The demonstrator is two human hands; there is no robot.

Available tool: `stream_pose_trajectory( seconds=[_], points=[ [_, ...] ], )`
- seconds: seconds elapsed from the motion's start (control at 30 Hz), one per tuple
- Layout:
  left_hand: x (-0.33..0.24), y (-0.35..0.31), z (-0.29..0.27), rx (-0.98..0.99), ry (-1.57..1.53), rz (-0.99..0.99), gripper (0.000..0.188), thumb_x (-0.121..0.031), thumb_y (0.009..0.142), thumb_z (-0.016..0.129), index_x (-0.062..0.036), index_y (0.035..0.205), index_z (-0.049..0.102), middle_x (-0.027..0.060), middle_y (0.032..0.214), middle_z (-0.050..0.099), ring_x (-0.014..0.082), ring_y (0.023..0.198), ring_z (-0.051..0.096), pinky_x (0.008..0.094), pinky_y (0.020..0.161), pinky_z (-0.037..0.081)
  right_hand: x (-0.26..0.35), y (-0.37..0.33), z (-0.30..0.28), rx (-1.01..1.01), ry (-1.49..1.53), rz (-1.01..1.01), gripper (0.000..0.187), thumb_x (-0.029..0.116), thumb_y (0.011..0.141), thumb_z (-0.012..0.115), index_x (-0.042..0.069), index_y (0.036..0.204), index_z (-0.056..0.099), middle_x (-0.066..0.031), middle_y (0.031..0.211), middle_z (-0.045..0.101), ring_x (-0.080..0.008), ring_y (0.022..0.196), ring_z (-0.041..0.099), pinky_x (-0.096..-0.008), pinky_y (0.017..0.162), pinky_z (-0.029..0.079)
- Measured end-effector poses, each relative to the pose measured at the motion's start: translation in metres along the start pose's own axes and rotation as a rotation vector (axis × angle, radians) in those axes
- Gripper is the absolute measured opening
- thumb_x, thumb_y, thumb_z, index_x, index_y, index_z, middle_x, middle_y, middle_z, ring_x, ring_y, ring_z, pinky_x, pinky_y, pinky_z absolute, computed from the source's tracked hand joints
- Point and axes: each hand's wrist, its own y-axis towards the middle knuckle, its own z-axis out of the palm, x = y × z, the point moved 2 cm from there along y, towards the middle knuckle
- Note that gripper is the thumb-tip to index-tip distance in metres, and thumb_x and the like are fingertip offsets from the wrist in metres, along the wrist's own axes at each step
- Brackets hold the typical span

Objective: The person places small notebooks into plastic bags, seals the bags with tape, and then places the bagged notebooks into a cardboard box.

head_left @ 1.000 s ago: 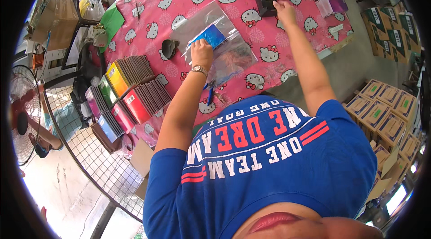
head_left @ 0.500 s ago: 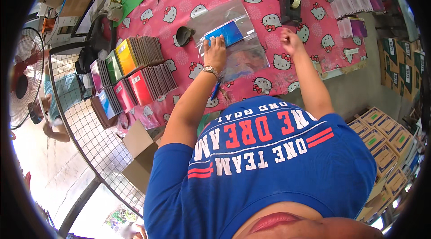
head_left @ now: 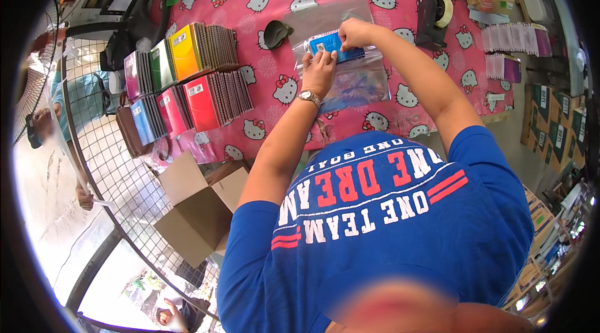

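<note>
A blue spiral notebook (head_left: 326, 44) with a small white label lies on a clear plastic bag (head_left: 356, 80) on the table. My left hand (head_left: 319, 75), with a watch at its wrist, holds the notebook by its lower left part, its bent fingertips pressed onto the cover. My right hand (head_left: 356, 34) reaches across from the right, its fingers pinched together at the notebook's right end. Whatever is between those fingers is hidden. Just left of the bag sits a small dark cup-shaped thing (head_left: 275, 34).
Upright rows of coloured spiral notebooks (head_left: 203, 98) stand at the left. A black tape dispenser (head_left: 434, 17) is at the far right, with more notebooks (head_left: 515, 40) beyond it. An open cardboard box (head_left: 194, 214) sits at the lower left, beside a wire mesh rack (head_left: 128, 189).
My right hand has moved left from near the tape dispenser onto the notebook's right end. My left hand stays on the notebook, its fingers now more bent. The whole view has shifted somewhat.
</note>
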Motion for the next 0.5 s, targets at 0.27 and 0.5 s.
stream_pose_trajectory(
  seconds=[0.27,0.5],
  points=[
    [-0.007,-0.011,-0.011,0.018,0.134,-0.032,0.045,-0.035,0.082,0.062,-0.0200,0.124,0.054,0.0021,0.107,0.052,0.0175,0.103,0.049,0.0453,0.089,0.028,-0.010,-0.032,0.005,-0.390,-0.289,0.013,0.038,0.039,0.072,0.075,0.002,0.075,0.067,-0.0171,0.075,0.067,-0.0339,0.075,0.066,-0.0423,0.069,0.051],
    [0.044,0.044,-0.056,-0.202,-0.168,-0.303,0.046,-0.048,0.082,0.059,-0.0103,0.109,0.063,0.0099,0.115,0.056,0.0279,0.115,0.046,0.0447,0.091,0.036,-0.008,-0.080,0.096,-0.240,1.048,0.433,0.048,0.045,0.081,0.069,-0.001,0.092,0.062,-0.0139,0.086,0.066,-0.0262,0.079,0.065,-0.0427,0.072,0.053]
  ],
)
